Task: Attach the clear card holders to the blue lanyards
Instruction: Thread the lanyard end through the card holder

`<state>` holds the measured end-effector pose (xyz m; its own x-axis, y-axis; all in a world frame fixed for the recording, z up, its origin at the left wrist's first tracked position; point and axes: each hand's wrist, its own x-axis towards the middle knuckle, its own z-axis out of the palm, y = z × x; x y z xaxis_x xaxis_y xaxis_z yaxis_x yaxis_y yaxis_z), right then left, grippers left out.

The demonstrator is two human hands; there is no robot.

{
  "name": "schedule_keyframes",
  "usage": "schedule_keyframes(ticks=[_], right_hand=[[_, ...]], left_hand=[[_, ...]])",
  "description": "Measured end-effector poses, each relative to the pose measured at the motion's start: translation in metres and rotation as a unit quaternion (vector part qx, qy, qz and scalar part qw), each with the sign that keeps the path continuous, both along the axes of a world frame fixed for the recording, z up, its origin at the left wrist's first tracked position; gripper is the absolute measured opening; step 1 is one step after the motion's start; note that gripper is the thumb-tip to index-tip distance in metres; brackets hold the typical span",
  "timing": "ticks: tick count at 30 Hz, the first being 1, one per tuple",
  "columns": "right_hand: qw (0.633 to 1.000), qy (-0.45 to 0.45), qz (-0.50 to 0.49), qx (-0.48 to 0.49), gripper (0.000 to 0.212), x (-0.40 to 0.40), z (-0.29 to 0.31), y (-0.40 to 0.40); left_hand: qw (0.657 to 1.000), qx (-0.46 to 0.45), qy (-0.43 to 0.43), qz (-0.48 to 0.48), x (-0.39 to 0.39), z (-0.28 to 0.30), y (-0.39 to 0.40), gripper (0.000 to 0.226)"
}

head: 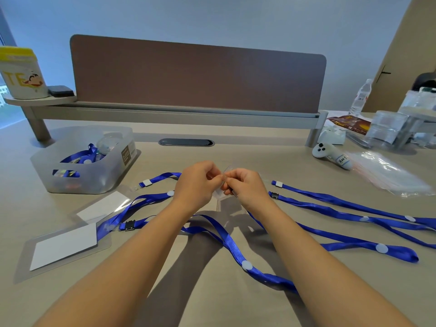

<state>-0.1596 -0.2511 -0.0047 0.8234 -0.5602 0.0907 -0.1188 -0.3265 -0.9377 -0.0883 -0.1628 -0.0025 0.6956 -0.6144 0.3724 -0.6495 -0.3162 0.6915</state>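
A beige desk [212, 291] spreads wide below the grip. Beyond it, a brown divider panel [198, 76] stands upright on a grey rail [174, 115], with a dark oval cable grommet [186, 142] set into the desktop just in front. Above the panel rises a pale blue-grey wall [212, 20]. Far left a window [7, 114] lets in daylight; far right stands a tan door [396, 67].

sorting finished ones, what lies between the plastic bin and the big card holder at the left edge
In the head view, a second clear card holder with a white insert lies between the bin and the larger holder.
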Motion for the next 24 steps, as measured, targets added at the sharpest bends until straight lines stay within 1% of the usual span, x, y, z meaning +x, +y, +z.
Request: schedule_keyframes(ticks=[3, 5, 8, 9, 11, 14, 18, 20, 24], right_hand=[[0.999, -0.015, 0.018, 0.033, 0.021, 0.000, 0.006, 0.000], [0.998, -0.014, 0.028, 0.056, 0.017, -0.001, 0.010, -0.002], [0.995, -0.020, 0.030, 0.088, 0.015, -0.002, 0.017, -0.005], [0.995, -0.022, 0.034, 0.092, 0.015, -0.002, 0.020, -0.006], [0.994, -0.019, 0.050, 0.090, 0.012, -0.002, 0.023, -0.006], [0.993, -0.016, 0.062, 0.104, 0.009, -0.001, 0.028, -0.006], [0.993, -0.001, 0.066, 0.099, 0.009, 0.000, 0.033, -0.012], [0.993, 0.025, 0.078, 0.086, 0.007, 0.004, 0.033, -0.018], [0.991, 0.071, 0.089, 0.068, 0.011, 0.022, 0.035, -0.042]], left_hand=[[0.999, -0.024, 0.028, -0.009, 0.001, 0.004, 0.002, 0.016], [0.997, -0.035, 0.053, -0.043, 0.003, 0.005, 0.007, 0.018], [0.996, -0.017, 0.048, -0.066, 0.005, 0.003, 0.011, 0.033], [0.997, -0.022, 0.044, -0.056, 0.005, 0.003, 0.011, 0.034], [0.997, -0.060, 0.035, -0.026, 0.007, 0.004, 0.010, 0.026], [0.994, -0.108, -0.004, 0.017, 0.014, 0.010, 0.011, 0.020], [0.989, -0.137, -0.046, 0.036, 0.023, 0.018, 0.010, 0.017], [0.986, -0.149, -0.050, 0.046, 0.029, 0.021, 0.007, 0.015], [0.981, -0.174, -0.038, 0.075, 0.056, 0.030, -0.008, 0.014]])
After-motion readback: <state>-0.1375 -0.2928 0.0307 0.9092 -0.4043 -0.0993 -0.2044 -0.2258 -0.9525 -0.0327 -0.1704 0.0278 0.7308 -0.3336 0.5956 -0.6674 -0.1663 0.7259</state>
